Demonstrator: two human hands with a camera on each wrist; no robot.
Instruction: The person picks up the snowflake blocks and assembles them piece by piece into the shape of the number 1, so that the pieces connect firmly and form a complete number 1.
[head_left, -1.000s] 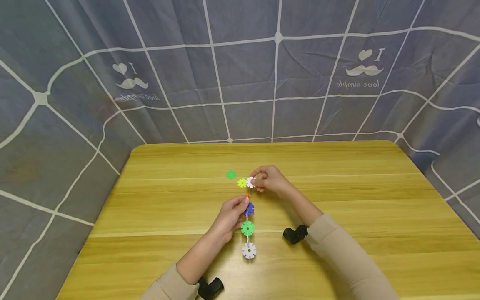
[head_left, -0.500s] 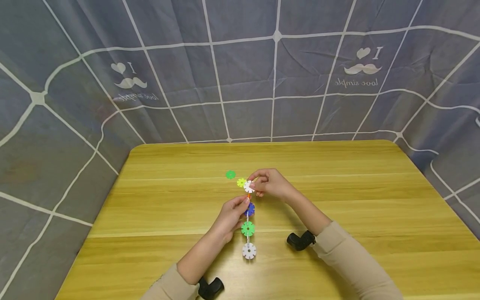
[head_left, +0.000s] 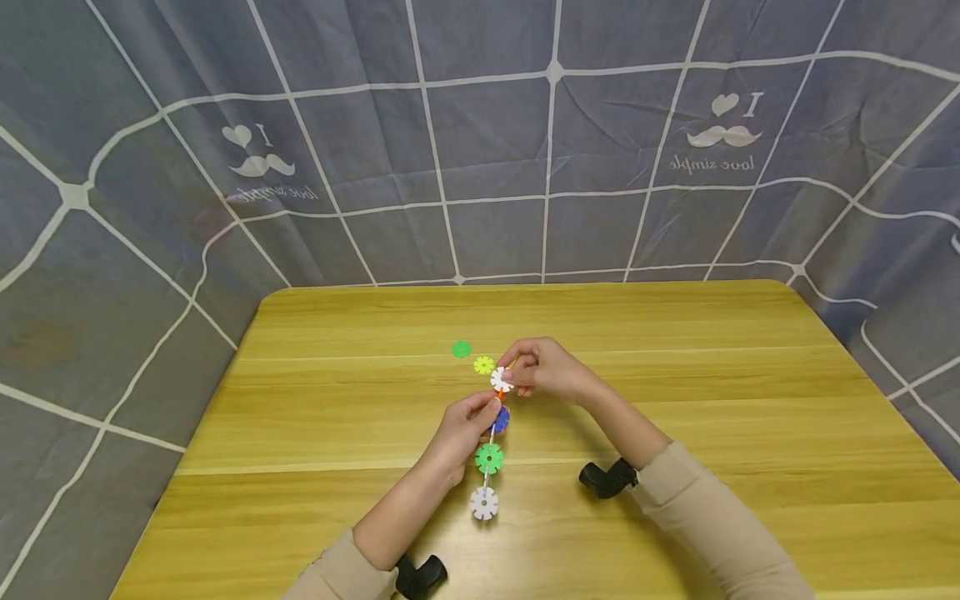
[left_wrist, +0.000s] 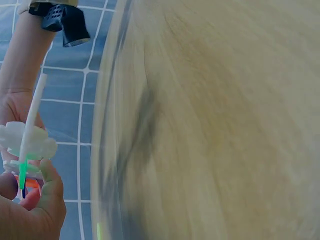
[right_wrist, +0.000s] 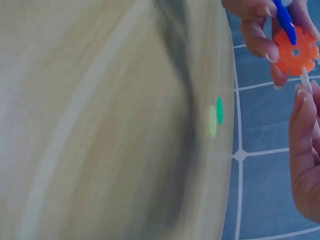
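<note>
"Fingers and pieces, quick?"

"My right hand (head_left: pixel 551 367) has its fingers closed in a pinch on a white, round, notched plastic disc (head_left: pixel 500 380), centre of frame. My left hand (head_left: pixel 465 429) pinches an orange, notched plastic disc (right_wrist: pixel 287 59), just below the white one. The right wrist view shows the white edge at the orange rim; can't tell how deep it sits."

"Rest of the chain?"

"Runs down the frame from the orange: blue notched disc (head_left: pixel 501 419), half under my left thumb, green notched disc (head_left: pixel 489 459), then a white end disc (head_left: pixel 483 503), with pale edge-on pieces linking them."

"What could go wrong?"

"Push with the slots out of line and the white could skid off the orange rim. Push too hard and the chain may bend or pop at a lower joint, since I only grip its upper end."

"Around you? Obstacles?"

"Loose yellow disc (head_left: pixel 483 365) just up-left of my white one; a stray fingertip might nudge it. Loose green disc (head_left: pixel 461 349) farther up-left, on the wood-grain tabletop (head_left: pixel 337 417). Otherwise my own left thumb hides the joint. Grey gridded curtain (head_left: pixel 495 158) behind, not in the way."
</note>
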